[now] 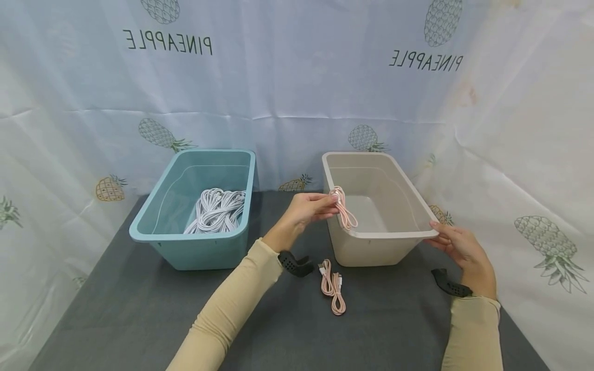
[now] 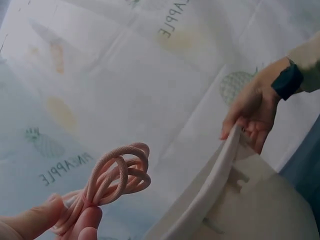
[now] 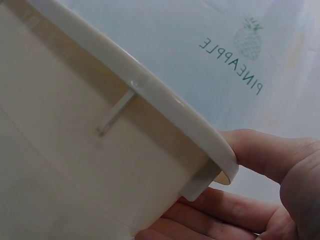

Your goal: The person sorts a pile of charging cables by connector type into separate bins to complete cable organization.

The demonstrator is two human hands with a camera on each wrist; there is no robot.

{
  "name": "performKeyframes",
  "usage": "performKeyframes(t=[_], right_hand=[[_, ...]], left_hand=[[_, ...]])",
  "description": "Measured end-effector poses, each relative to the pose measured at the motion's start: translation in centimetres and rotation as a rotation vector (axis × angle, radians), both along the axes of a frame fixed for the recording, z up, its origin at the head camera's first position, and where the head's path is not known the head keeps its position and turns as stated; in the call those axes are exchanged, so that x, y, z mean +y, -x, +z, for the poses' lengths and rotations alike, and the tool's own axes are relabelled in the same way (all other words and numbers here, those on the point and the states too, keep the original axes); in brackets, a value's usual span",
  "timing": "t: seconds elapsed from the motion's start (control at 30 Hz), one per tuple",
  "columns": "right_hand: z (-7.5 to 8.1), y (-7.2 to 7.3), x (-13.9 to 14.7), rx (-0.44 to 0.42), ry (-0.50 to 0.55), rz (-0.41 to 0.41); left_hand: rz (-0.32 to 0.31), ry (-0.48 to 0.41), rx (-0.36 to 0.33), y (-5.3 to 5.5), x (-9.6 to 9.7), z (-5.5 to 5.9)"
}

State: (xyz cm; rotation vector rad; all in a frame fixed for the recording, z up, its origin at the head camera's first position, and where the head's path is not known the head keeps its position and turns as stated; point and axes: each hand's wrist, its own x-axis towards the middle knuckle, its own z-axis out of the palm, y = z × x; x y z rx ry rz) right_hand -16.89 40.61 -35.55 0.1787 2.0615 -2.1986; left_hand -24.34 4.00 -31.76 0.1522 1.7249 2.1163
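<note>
My left hand (image 1: 310, 208) pinches a coiled pink cable (image 1: 344, 209) and holds it over the near left rim of the beige bin (image 1: 380, 234). In the left wrist view the cable's loops (image 2: 117, 175) stick out past my fingertips (image 2: 82, 222). My right hand (image 1: 457, 246) grips the beige bin's near right corner, thumb on top of the rim (image 3: 165, 107) and fingers (image 3: 225, 210) underneath. The beige bin looks empty inside. A second coiled pink cable (image 1: 333, 285) lies on the dark table in front of that bin, between my arms.
A teal bin (image 1: 197, 239) stands to the left with several coiled white cables (image 1: 215, 211) in it. Both bins sit on a dark grey tabletop (image 1: 139, 309). A white sheet with a pineapple print (image 1: 297, 77) hangs behind and at both sides.
</note>
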Motion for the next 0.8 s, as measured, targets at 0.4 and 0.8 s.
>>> performKeyframes(t=[0.4, 0.8], right_hand=[[0.1, 0.0, 0.1, -0.009, -0.004, 0.003], [0.0, -0.1, 0.2, 0.022, 0.047, 0.040]], left_hand=[[0.107, 0.092, -0.058, 5.3, 2.6, 1.4], [0.089, 0.079, -0.047, 6.8, 2.7, 0.8]])
